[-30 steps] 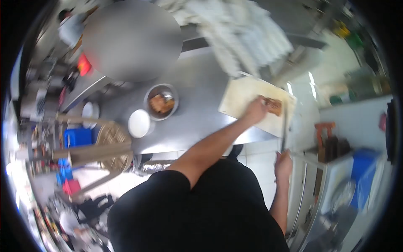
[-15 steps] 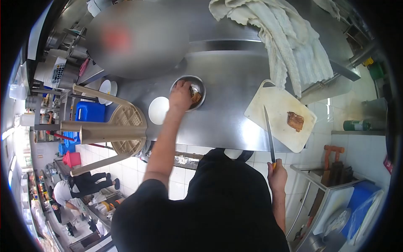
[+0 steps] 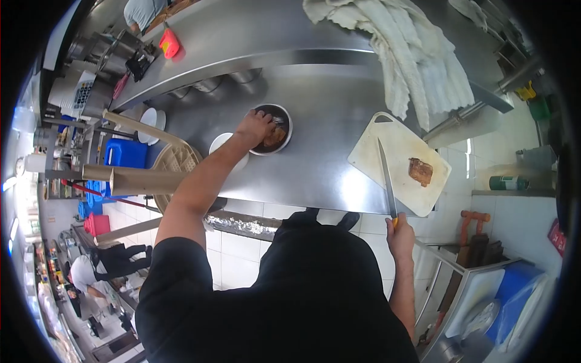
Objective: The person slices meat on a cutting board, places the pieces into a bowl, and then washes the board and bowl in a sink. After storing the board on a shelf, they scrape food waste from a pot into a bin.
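Note:
My left hand (image 3: 257, 126) reaches over a round bowl (image 3: 288, 137) with brown pieces of cooked meat (image 3: 276, 137) in it. The fingers are curled down into the bowl beside the meat, and their tips are hidden. Under my left forearm a white bowl (image 3: 221, 141) is partly covered. My right hand (image 3: 400, 236) is closed round the yellow handle of a long knife (image 3: 387, 175). The blade lies across the left part of a white cutting board (image 3: 378, 154), pointing away from me. A browned block of meat (image 3: 420, 172) rests on the board, right of the blade.
White towels (image 3: 396, 54) hang over the raised steel shelf (image 3: 242, 42). An upturned beige stool (image 3: 175, 160) stands left of the steel table (image 3: 315, 163). White plates (image 3: 151, 126) lie at the table's left end. Another person (image 3: 91, 269) works in the lower left background.
My left hand stays at the meat bowl, its fingers now further over the rim. The camera view has shifted slightly. The right hand and knife keep their place on the board.

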A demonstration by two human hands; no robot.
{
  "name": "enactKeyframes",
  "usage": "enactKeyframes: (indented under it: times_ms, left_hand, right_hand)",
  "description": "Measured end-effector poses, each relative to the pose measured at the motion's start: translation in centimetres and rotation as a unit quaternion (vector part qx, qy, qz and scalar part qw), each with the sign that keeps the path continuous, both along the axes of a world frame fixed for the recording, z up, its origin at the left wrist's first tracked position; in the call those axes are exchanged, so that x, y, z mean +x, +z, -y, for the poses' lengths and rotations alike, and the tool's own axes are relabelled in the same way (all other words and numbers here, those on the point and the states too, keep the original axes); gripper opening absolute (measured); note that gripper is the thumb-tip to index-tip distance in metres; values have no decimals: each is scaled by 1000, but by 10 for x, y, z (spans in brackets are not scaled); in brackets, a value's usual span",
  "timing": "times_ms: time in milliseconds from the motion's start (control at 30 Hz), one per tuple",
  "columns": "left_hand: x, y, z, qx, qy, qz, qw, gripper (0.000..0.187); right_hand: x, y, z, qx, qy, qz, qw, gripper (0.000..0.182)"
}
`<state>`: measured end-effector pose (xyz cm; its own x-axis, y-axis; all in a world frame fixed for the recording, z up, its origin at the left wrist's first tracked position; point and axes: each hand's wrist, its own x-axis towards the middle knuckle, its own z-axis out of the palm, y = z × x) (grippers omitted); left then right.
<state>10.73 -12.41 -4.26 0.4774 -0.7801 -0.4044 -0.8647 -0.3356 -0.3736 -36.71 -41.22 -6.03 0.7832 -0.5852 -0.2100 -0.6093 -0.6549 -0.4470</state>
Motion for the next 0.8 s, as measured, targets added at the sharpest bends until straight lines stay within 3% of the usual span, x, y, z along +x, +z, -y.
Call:
enactKeyframes:
  times_ms: [133, 300, 367, 433, 500, 567, 633, 800]
  left_hand:
    - [-19, 46, 6, -24, 69, 26, 997, 39]
    - [-55, 108, 43, -190, 210, -40, 958, 54]
    - [-73, 92, 68, -317, 200, -145, 916, 57]
    - [-101, 56, 111, -348, 173, -180, 903, 54]
    - [-141, 47, 164, -298, 150, -238, 912, 54]
    - [-171, 25, 210, -237, 112, -239, 935, 55]
    - [-192, -16, 240, -245, 127, -222, 935, 63]
    - [-207, -19, 224, -363, 166, -255, 881, 64]
  right_hand:
    - [-10, 2, -6, 26, -40, 10, 999, 30]
    - [-22, -8, -10, 52, -68, 19, 996, 29]
    - [-24, -12, -12, 73, -89, 22, 993, 30]
    - [-20, -8, -11, 79, -101, 6, 992, 30]
    - [-20, -9, -11, 91, -115, 6, 989, 30]
    - [-12, -2, -8, 121, -140, -11, 983, 30]
    - [-10, -2, -6, 104, -138, 4, 985, 31]
    - [-11, 10, -3, 47, -110, -4, 993, 30]
